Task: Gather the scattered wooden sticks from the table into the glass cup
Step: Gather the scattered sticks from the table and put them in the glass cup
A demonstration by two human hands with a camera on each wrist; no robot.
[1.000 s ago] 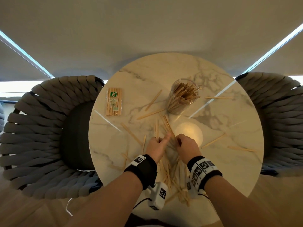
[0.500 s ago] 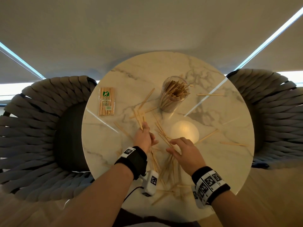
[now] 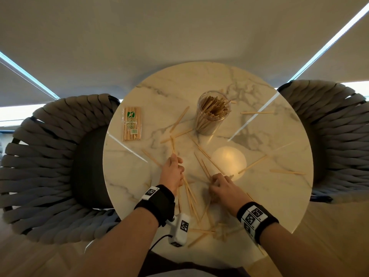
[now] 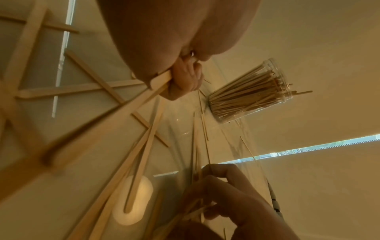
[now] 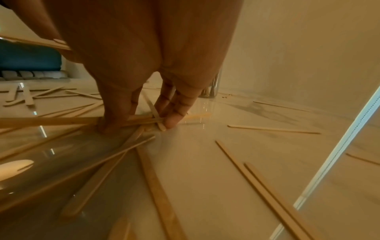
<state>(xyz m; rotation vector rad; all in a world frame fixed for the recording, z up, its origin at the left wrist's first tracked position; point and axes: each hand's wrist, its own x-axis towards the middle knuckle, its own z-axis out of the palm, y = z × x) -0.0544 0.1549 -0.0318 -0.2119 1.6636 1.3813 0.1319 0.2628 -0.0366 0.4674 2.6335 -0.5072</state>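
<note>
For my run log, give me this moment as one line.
phase: gathering | left hand: grips sticks | right hand: pinches table sticks | glass cup: upright, part-filled | loose sticks remaining

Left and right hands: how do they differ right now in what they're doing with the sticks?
The left hand grips a few sticks raised off the table and pointing toward the glass cup; the right hand is down at the marble table, fingers pinching sticks that lie crossed on it. The left hand is nearer the cup than the right hand. Both are curled round wooden sticks.
</note>
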